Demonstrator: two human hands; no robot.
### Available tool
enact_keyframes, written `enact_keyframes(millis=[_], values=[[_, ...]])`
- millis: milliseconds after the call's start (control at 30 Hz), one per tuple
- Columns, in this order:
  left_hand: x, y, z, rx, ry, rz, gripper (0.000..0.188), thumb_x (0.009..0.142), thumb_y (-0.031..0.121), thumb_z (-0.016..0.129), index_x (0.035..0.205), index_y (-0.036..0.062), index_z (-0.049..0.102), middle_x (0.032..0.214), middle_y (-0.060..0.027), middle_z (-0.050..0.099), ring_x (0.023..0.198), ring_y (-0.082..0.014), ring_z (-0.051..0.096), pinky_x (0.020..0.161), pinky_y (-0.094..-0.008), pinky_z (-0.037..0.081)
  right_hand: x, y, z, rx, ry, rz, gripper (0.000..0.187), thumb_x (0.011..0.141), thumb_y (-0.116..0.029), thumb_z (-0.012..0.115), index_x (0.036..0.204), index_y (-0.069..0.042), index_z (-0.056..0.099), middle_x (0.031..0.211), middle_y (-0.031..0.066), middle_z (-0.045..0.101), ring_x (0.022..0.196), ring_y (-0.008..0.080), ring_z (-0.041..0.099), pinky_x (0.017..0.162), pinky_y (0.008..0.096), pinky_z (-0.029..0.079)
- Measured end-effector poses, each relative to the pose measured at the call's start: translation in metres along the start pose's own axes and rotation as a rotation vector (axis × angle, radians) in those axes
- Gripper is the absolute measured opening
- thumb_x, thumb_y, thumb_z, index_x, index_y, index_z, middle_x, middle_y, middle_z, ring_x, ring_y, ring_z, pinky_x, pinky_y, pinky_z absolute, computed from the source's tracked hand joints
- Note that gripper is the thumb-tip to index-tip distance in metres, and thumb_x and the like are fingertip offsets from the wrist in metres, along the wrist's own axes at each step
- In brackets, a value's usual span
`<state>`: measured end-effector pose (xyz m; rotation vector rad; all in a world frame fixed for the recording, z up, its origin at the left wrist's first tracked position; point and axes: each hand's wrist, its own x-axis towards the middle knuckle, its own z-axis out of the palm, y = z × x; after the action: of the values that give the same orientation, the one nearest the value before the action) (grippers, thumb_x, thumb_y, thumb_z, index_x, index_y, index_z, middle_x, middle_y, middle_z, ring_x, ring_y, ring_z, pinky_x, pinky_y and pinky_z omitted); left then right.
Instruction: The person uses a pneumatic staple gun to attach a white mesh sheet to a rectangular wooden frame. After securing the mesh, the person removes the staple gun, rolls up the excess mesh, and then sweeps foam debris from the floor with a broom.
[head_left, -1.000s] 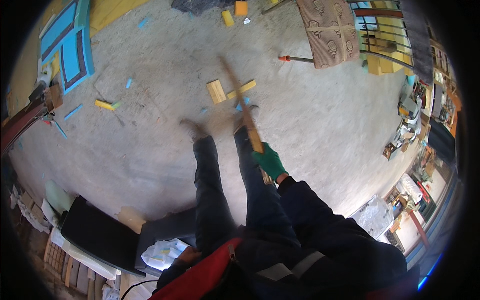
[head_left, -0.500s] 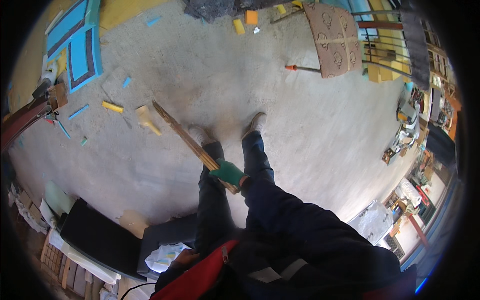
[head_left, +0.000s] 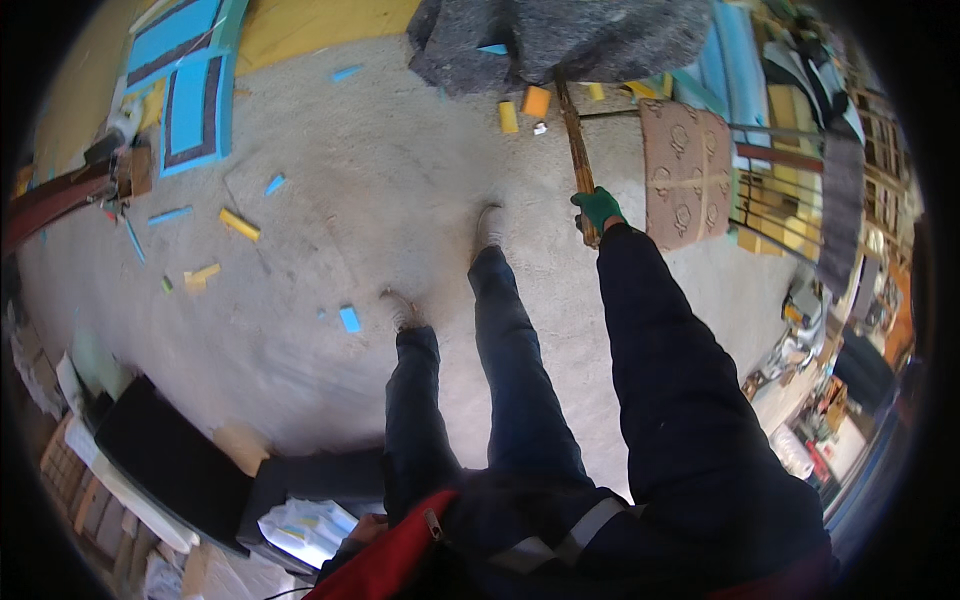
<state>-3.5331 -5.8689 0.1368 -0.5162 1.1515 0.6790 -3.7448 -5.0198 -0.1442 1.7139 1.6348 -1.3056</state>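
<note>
Out ahead on my stretched arm, my green-gloved right hand [head_left: 600, 206] is closed around the near end of a narrow bundle of brown wooden strips [head_left: 576, 140]. The strips point away from me, and their far end meets the edge of a dark grey felt-like sheet [head_left: 560, 45]; whether they press on it or pass over it I cannot tell. Low at my left side, my bare left hand [head_left: 370, 527] shows only in part by my red jacket edge, beside a white plastic bag [head_left: 305, 528]. Its fingers are not clear.
Right of the strips stands a patterned brown cloth panel [head_left: 685, 175] on metal bars. Yellow foam pieces [head_left: 239, 224], an orange block [head_left: 536, 101] and blue scraps [head_left: 349, 319] dot the concrete floor. Black padded furniture [head_left: 170, 465] sits at lower left; blue panels [head_left: 190, 110] lie far left.
My right hand has swung forward and right with the wooden strips, from in front of my legs to the felt sheet. My feet have shifted, and more of the sheet shows.
</note>
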Motion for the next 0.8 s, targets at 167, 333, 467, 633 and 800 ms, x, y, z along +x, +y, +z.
enact_keyframes(millis=[167, 333, 467, 633, 800], values=[[0.001, 0.055, 0.069, 0.110, -0.013, -0.042, 0.036, 0.094, 0.022, 0.061, 0.115, -0.0036, 0.074, 0.105, -0.0148, 0.078, 0.099, -0.0212, 0.071, 0.089, -0.0379, 0.055, -0.032, 0.017, 0.036, -0.249, -0.399, -0.060, 0.036, 0.093, -0.029, 0.078, 0.114, -0.005, 0.060, 0.072, 0.0095, 0.064, 0.059, 0.0245, 0.066, 0.050, 0.0403, 0.054], [0.026, 0.075, 0.081, 0.317, -0.160, 0.020, 0.034, 0.092, 0.023, 0.056, 0.101, -0.0043, 0.073, 0.094, -0.0236, 0.074, 0.092, -0.0316, 0.071, 0.085, -0.0432, 0.053, -0.161, 0.014, -0.050, -0.184, -0.629, -0.117, 0.041, 0.087, -0.022, 0.078, 0.121, -0.007, 0.061, 0.076, 0.0088, 0.067, 0.059, 0.0176, 0.066, 0.051, 0.0364, 0.054], [0.045, 0.058, 0.085, 0.563, -0.017, 0.350, 0.032, 0.092, 0.023, 0.055, 0.097, -0.0028, 0.073, 0.100, -0.0245, 0.073, 0.091, -0.0394, 0.069, 0.085, -0.0482, 0.054, -0.217, -0.024, -0.100, -0.199, -0.291, -0.185, 0.049, 0.090, -0.026, 0.073, 0.132, -0.005, 0.058, 0.072, 0.0076, 0.066, 0.054, 0.0177, 0.065, 0.052, 0.0359, 0.056], [0.050, 0.070, 0.084, 1.147, -0.103, 0.580, 0.032, 0.093, 0.025, 0.055, 0.097, 0.0003, 0.076, 0.104, -0.0244, 0.072, 0.096, -0.0422, 0.068, 0.087, -0.0477, 0.056, -0.170, -0.055, -0.098, -0.229, -0.137, -0.351, 0.044, 0.092, -0.029, 0.072, 0.126, -0.006, 0.056, 0.068, 0.0108, 0.067, 0.056, 0.0241, 0.070, 0.052, 0.0397, 0.056], [0.027, 0.110, 0.089, 0.767, -0.089, 0.543, 0.032, 0.093, 0.024, 0.054, 0.096, 0.0005, 0.075, 0.102, -0.0246, 0.071, 0.097, -0.0414, 0.068, 0.088, -0.0480, 0.055, -0.156, -0.045, -0.105, -0.790, -0.525, -0.389, 0.043, 0.086, -0.036, 0.077, 0.117, -0.010, 0.061, 0.078, 0.0124, 0.072, 0.058, 0.0236, 0.070, 0.059, 0.0402, 0.058]])
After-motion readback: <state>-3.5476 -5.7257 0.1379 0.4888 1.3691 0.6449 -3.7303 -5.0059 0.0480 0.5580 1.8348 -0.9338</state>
